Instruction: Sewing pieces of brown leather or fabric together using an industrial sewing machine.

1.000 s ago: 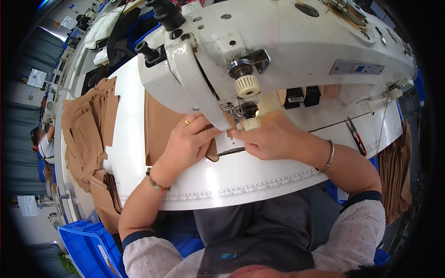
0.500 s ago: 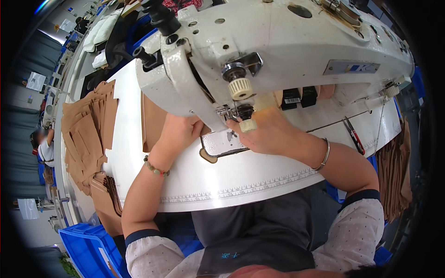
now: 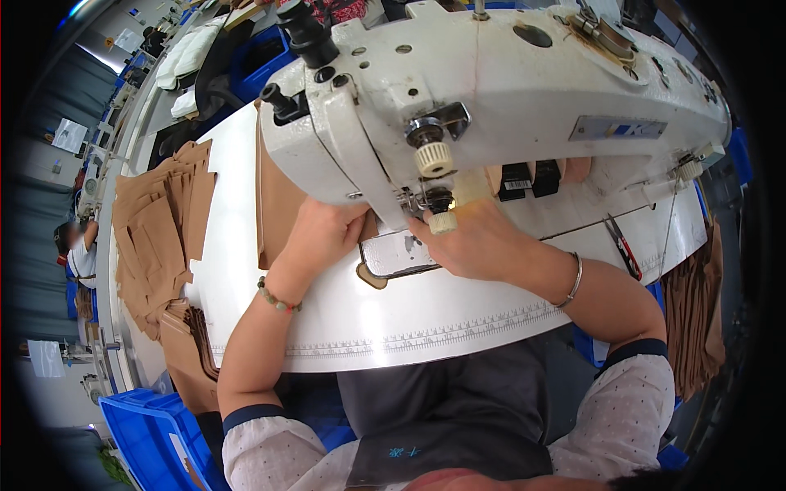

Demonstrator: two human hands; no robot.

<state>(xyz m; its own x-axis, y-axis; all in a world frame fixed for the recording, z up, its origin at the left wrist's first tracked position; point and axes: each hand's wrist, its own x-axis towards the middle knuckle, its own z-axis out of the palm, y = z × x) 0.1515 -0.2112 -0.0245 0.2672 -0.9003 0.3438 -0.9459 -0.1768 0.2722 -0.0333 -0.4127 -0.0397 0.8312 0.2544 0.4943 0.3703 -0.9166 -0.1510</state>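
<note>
A brown fabric piece [image 3: 281, 196] lies on the white table to the left of the sewing machine [image 3: 491, 82], partly hidden behind the machine head. My left hand [image 3: 326, 233] is closed at the fabric's near right part, fingers curled and thumb toward the needle area. On the other side of the needle, my right hand [image 3: 475, 241] has its fingers bent in close to the presser foot. Two cream knobs and the machine head cover part of these fingers, so whatever they hold cannot be made out. Between my hands shows the metal needle plate [image 3: 399, 254].
Brown cut pieces [image 3: 155, 237] are piled at the left, with a folded stack [image 3: 187, 344] nearer. Red-handled snips [image 3: 624, 247] lie at the right. Black boxes [image 3: 530, 177] stand under the machine arm. A blue crate [image 3: 155, 430] sits lower left; a person [image 3: 82, 250] works far left.
My left hand and the fabric have shifted slightly to the right. More of the fabric's far left edge shows beside the machine head, and the view has shifted a little. My right hand stays by the needle.
</note>
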